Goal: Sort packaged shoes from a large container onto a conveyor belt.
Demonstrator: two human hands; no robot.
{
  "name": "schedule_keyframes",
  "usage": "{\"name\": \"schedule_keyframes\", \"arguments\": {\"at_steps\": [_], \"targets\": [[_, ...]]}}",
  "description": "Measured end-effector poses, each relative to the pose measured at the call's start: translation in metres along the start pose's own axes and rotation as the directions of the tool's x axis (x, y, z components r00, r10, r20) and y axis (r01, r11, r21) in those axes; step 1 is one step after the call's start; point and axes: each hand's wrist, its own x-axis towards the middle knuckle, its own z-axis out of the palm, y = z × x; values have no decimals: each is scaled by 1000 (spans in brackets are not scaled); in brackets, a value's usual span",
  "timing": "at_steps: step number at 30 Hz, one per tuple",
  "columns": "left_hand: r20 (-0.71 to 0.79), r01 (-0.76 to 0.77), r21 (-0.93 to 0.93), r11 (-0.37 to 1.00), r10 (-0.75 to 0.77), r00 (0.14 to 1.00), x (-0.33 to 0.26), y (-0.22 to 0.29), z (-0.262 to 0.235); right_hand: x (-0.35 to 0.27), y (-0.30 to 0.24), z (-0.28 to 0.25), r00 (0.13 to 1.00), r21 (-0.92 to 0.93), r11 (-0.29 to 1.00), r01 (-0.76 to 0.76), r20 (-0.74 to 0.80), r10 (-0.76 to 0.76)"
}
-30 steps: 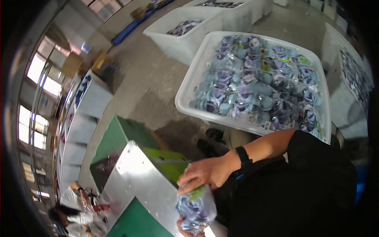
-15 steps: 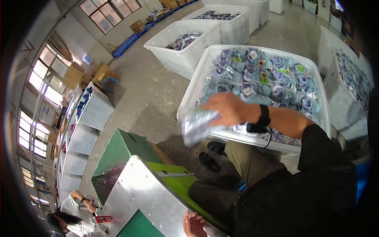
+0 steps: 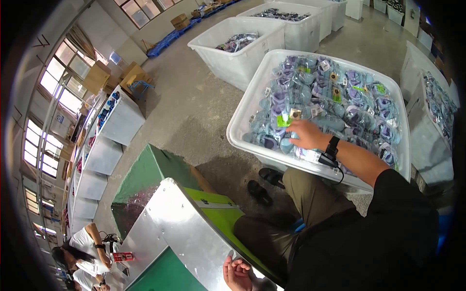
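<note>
A large white bin (image 3: 232,127) stands in front of me to the right, filled with rows of clear plastic bags of pale blue and purple shoes (image 3: 357,114). My right hand (image 3: 307,134) reaches to its near left part, with fingers and thumb closed on a bagged pair of shoes (image 3: 277,99) beside a bright green tag. Part of that bag is hidden under the hand. At the lower edge, my left hand (image 3: 237,275) rests palm up by the metal table's rim, its fingers loosely bent and apart, holding nothing.
The metal-edged table (image 3: 170,206) with a green top is at lower left, a green box-like stand (image 3: 145,177) behind it. Two people in white sit at the far lower left near a red can (image 3: 122,256). More white bins (image 3: 238,58) stand beyond and at the sides.
My right hand has moved right and inward with the bag, from over the bin's left rim onto the bagged shoes inside. My view has shifted slightly. My left hand stays by the table edge.
</note>
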Motion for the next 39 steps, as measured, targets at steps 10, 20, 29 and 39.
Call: {"name": "schedule_keyframes", "arguments": {"at_steps": [10,20,29,39], "targets": [[30,-28,-100,995,32,999,-2,-7,-5,40,22,24,982,-270,947,-174,-123,146],[129,14,-290,957,25,991,6,-8,-31,47,66,0,892,-399,809,-431,-51,450],[169,53,-358,932,9,986,9,-11,-36,63,83,18,911,-445,803,-397,-88,402],[70,-31,-459,888,70,995,8,-30,-57,83,95,16,863,-382,778,-499,-140,485]]}}
